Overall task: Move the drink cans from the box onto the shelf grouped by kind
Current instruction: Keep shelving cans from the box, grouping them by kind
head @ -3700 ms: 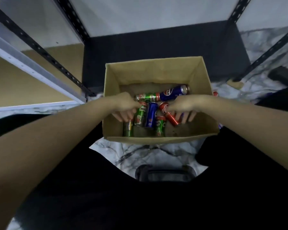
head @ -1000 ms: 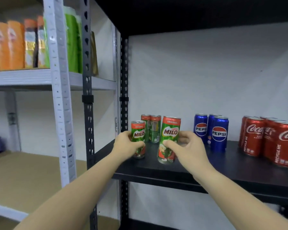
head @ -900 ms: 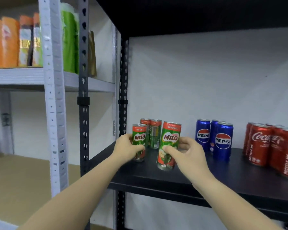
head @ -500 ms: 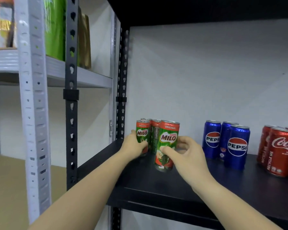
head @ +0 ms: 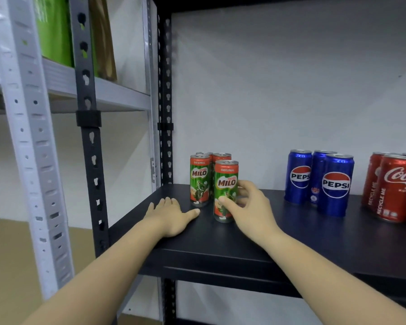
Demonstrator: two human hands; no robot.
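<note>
Here, a Milo can is being seated with its group at the left end of the black shelf (head: 314, 233).

The right hand (head: 251, 207) is curled round the nearest Milo can (head: 226, 191), which stands upright just in front of three others; the left hand (head: 171, 215) lies flat, fingers straight, on the shelf beside them, holding nothing. To finish well, nudge the can snug against its neighbours before letting go, then draw the fingers straight back so nothing tips. Counted: four Milo cans; three Pepsi cans (head: 335, 184) further right; Coca-Cola cans (head: 396, 186) at the right edge, partly cut off, number unclear.
</note>
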